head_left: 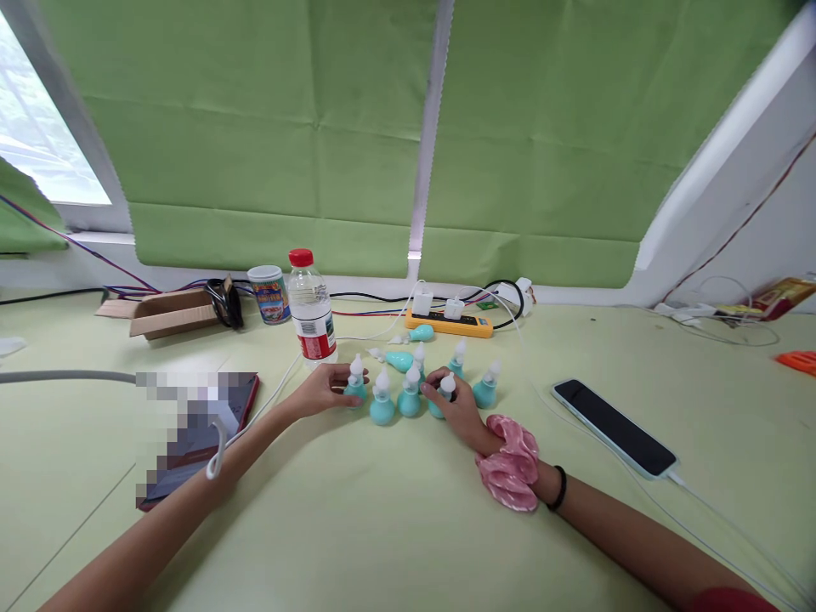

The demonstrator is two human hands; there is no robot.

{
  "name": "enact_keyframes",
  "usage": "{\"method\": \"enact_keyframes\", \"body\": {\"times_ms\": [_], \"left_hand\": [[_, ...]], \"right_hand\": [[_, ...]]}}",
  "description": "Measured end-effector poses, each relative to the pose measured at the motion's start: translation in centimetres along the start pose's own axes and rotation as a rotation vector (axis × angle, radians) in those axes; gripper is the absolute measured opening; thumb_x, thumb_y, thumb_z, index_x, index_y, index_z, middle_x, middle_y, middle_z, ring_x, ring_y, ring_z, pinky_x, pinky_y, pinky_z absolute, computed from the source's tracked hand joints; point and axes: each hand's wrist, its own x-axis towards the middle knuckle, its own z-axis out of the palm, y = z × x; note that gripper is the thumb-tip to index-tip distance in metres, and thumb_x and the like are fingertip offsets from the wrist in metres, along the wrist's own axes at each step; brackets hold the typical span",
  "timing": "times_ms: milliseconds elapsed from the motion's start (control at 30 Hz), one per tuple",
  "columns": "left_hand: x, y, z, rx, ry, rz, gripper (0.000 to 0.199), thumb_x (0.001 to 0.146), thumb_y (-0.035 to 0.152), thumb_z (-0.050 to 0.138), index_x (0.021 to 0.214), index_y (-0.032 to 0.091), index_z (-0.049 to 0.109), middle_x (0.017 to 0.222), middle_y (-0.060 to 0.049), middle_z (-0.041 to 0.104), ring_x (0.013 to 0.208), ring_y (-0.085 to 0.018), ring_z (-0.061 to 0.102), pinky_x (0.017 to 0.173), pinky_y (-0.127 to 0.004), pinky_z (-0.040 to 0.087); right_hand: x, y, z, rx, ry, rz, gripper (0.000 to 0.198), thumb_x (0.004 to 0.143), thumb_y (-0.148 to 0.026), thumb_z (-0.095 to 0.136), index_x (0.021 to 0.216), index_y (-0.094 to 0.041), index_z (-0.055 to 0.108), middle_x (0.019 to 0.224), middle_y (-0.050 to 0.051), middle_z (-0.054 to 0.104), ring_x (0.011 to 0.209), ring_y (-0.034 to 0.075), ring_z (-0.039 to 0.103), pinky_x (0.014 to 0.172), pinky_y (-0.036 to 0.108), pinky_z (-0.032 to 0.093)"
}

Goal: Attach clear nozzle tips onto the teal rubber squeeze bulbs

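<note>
Several teal bulb nasal aspirators with whitish nozzles are grouped mid-table, most of them upright. At the group's left end, my left hand [325, 389] has its thumb and fingers around one aspirator [355, 393]. My right hand [460, 408] grips another aspirator [436, 408], its bulb partly covered by the fingers. Between the hands stand an aspirator [382, 410] and a second aspirator [409, 401]. To the right of my right hand is an upright aspirator [485, 391]. Behind them, one aspirator [399, 361] lies on its side, and a smaller one [421, 332] lies farther back.
A water bottle [312, 310] and a patterned can [269, 296] stand behind my left hand, near an open cardboard box [175, 314]. An orange power strip [450, 324] lies at the back. A phone [615, 427] charges on the right; a dark tablet-like device [210, 450] lies left.
</note>
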Motion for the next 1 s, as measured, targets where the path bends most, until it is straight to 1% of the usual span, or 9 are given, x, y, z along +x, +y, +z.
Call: {"method": "enact_keyframes", "body": {"times_ms": [133,333,433,533,667,767,833,1000], "left_hand": [[0.0,0.0,0.1,-0.004,-0.013,-0.018,0.062,0.056,0.028,0.068,0.113,0.014,0.046,0.099,-0.01,0.06,0.095,-0.024,0.054,0.081,-0.039,0.044],[-0.2,0.5,0.2,0.011,0.003,-0.018,0.065,0.058,0.025,0.067,0.117,0.013,0.041,0.102,-0.012,0.058,0.097,-0.023,0.053,0.083,-0.04,0.042],[-0.2,0.5,0.2,0.011,-0.008,-0.014,0.065,0.057,0.024,0.067,0.116,0.014,0.042,0.102,-0.013,0.058,0.096,-0.024,0.053,0.083,-0.041,0.042],[-0.2,0.4,0.2,0.006,-0.023,0.0,0.067,0.056,0.023,0.067,0.117,0.015,0.04,0.104,-0.012,0.057,0.1,-0.024,0.051,0.085,-0.041,0.04],[-0.3,0.7,0.1,0.004,-0.023,0.025,0.076,0.055,0.021,0.068,0.122,0.018,0.033,0.109,-0.013,0.053,0.107,-0.025,0.046,0.088,-0.042,0.037],[-0.5,1.3,0.0,0.023,-0.011,0.042,0.083,0.055,0.021,0.069,0.126,0.02,0.026,0.113,-0.014,0.05,0.11,-0.024,0.043,0.089,-0.041,0.036],[-0.6,1.8,-0.1,0.048,0.007,0.06,0.084,0.056,0.023,0.068,0.127,0.022,0.023,0.116,-0.013,0.047,0.111,-0.023,0.041,0.09,-0.04,0.036],[-0.8,2.9,-0.1,0.133,0.04,0.11,0.079,0.058,0.026,0.067,0.126,0.028,0.027,0.13,-0.01,0.034,0.115,-0.025,0.036,0.091,-0.041,0.034]], "right_hand": [[-0.1,0.4,0.0,-0.022,0.036,0.009,0.026,0.067,-0.035,0.059,0.082,-0.019,0.047,0.07,0.0,0.049,0.065,0.014,0.048,0.06,0.026,0.042],[-0.1,0.5,0.0,-0.038,0.069,-0.037,0.04,0.063,-0.031,0.064,0.094,-0.02,0.041,0.077,0.0,0.048,0.069,0.014,0.048,0.065,0.028,0.043],[-0.1,0.5,0.0,-0.027,0.089,-0.062,0.049,0.061,-0.03,0.065,0.1,-0.022,0.036,0.083,0.001,0.046,0.074,0.015,0.048,0.068,0.029,0.043],[-0.2,0.5,0.0,-0.013,0.135,-0.083,0.057,0.059,-0.03,0.067,0.104,-0.023,0.033,0.092,0.004,0.044,0.083,0.016,0.047,0.072,0.03,0.043],[-0.3,0.0,0.0,-0.012,0.147,-0.124,0.059,0.059,-0.03,0.066,0.106,-0.022,0.031,0.101,0.007,0.041,0.093,0.019,0.045,0.078,0.034,0.042],[-0.5,-0.8,-0.1,-0.061,0.163,-0.19,0.06,0.059,-0.028,0.066,0.108,-0.021,0.031,0.107,0.009,0.038,0.099,0.021,0.041,0.084,0.037,0.039],[-0.5,-1.3,-0.2,-0.084,0.166,-0.233,0.061,0.06,-0.028,0.065,0.11,-0.02,0.03,0.109,0.01,0.036,0.103,0.022,0.039,0.087,0.039,0.038],[-0.6,-1.9,-0.5,-0.099,0.158,-0.313,0.057,0.065,-0.028,0.058,0.111,-0.021,0.026,0.114,0.012,0.033,0.109,0.024,0.036,0.089,0.041,0.034]]}}
